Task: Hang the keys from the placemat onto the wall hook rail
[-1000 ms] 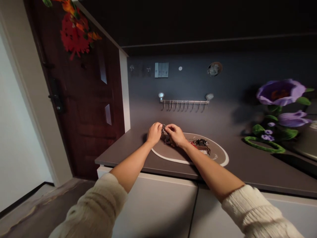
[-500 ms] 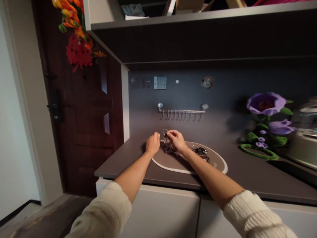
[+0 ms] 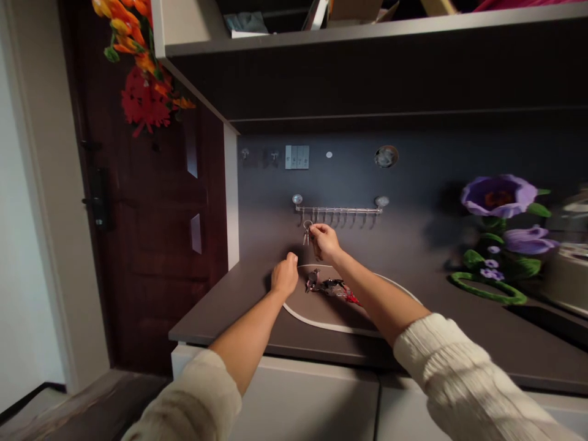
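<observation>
My right hand (image 3: 326,241) pinches a bunch of keys (image 3: 306,236) by its ring, with a brown fob hanging below the fingers. The keys dangle just under the left part of a clear hook rail (image 3: 340,211) on the wall. My left hand (image 3: 285,275) is closed above the left edge of an oval mat (image 3: 312,315); whether anything is in its fingers is hidden. On the mat lie more keys and key rings (image 3: 331,285), some with black and red parts, partly behind my right forearm.
A purple flower ornament (image 3: 498,196) with a green base stands to the right, beside a pale appliance (image 3: 567,269). Above, a shelf (image 3: 367,73) juts out. Wall switches (image 3: 297,157) sit over the rail. A dark red door (image 3: 156,257) is at left.
My right hand has lifted the keys from just above the mat up toward the hook rail. My left hand has stayed nearly in place, slightly lower in view.
</observation>
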The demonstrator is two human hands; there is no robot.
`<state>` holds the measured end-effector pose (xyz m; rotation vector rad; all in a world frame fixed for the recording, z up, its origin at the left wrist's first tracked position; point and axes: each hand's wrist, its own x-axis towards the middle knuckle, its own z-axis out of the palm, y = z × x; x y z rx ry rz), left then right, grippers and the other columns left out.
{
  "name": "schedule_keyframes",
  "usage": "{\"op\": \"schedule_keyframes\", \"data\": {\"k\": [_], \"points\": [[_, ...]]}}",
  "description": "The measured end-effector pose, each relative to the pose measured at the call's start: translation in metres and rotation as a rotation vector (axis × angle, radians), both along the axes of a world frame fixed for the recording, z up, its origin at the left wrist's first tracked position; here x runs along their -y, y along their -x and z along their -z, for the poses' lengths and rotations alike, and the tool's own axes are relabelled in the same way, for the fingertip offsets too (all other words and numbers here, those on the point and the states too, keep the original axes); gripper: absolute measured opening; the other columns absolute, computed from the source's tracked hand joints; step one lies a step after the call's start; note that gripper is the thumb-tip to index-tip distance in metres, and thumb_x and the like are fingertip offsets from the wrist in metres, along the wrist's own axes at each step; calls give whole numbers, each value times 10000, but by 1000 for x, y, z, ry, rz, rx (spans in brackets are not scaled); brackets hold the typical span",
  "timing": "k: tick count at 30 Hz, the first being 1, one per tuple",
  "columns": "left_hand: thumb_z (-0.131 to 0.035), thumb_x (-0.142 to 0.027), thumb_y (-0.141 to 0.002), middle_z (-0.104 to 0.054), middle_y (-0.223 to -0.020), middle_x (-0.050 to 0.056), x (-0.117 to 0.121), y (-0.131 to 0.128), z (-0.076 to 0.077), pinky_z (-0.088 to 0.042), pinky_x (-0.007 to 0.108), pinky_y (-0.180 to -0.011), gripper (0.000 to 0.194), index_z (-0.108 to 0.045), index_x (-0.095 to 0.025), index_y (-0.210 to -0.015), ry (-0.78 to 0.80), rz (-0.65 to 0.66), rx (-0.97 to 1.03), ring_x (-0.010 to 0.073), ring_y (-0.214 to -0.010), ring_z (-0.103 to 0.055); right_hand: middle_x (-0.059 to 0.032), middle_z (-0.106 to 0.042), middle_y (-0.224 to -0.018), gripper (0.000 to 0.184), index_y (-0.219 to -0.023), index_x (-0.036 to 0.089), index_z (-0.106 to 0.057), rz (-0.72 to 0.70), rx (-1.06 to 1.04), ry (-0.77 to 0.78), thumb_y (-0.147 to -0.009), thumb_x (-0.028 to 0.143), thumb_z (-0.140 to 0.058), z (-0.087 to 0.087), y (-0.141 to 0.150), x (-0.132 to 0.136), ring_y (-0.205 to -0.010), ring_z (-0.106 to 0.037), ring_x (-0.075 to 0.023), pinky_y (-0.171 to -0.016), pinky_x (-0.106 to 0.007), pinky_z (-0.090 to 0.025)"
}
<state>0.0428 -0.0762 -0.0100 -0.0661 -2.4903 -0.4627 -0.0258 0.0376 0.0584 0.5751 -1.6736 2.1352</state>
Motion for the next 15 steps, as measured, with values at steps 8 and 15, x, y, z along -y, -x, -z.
{"op": "schedule_keyframes", "data": {"k": [8, 15], "points": [[-154, -288, -911, -660, -844, 86, 1, 2, 3, -379, 270, -637, 340, -462, -194, -1021, 16, -15, -5, 197, -789, -622, 63, -483, -470, 82, -705, 174, -464, 1, 134, 120, -766, 119, -458, -20, 19, 22, -388, -484, -76, -426, -196, -422], [-144, -288, -907, -658, -838, 94, 2, 3, 2, -384, 280, -637, 348, -457, -191, -1024, 16, -9, 0, 207, -778, -620, 50, -490, -470, 107, -703, 167, -466, 77, 216, 167, -780, 98, -438, -20, 31, 37, -384, -491, -76, -427, -195, -445]]}}
